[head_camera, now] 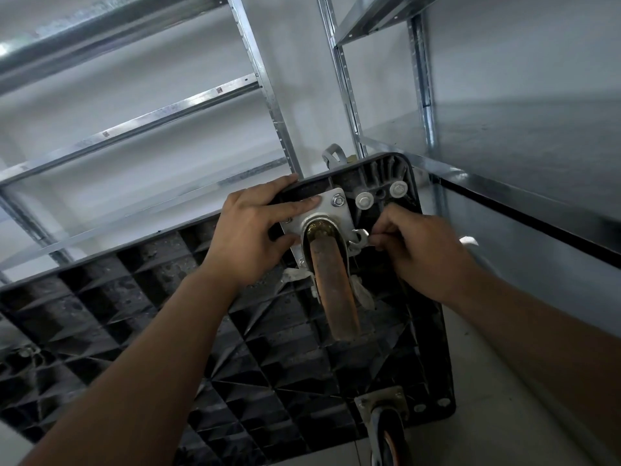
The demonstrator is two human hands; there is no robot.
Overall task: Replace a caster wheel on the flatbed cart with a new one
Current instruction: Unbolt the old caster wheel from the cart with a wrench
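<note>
cart: flatbed cart (141, 317) is tipped up on edge, ribbed black underside facing me, leaning by the metal shelving (268, 95). No worktop here, all work is on the cart itself.
caster: the caster wheel (332, 290) I'm on sits at the upper right corner of the underside; worn brownish tread, long axis runs roughly top to bottom in view, plate end up.
plate: mounting plate (331, 213) lies flat on the underside, one nut (338, 200) showing at its upper right corner.
wrench: small spanner (361, 237) at the plate's right edge, handle running right toward my R hand. Looks set on a fastener at the lower right corner, but I can't see the nut itself.
R grip: right hand (420, 253) is just right of the plate, fingers curled and pinching the spanner handle. Nearer hand to that fastener.
L grip: left hand (255, 230) comes in from the left, fingers fairly straight and pressed flat on the plate's upper left, thumb side over the cart edge. It holds nothing, just steadies.
key relation: fastener lies left of the R grip, handle approx. horizontal, so the swing would go up/down beside the wheel fork; little room there, I judge.
other: second caster (386, 428) at the lower right corner, well apart; two big washers w/ bolts (381, 195) above right of the plate.
stage: prob. loosening or tightening plate bolts; can't tell which.
</note>
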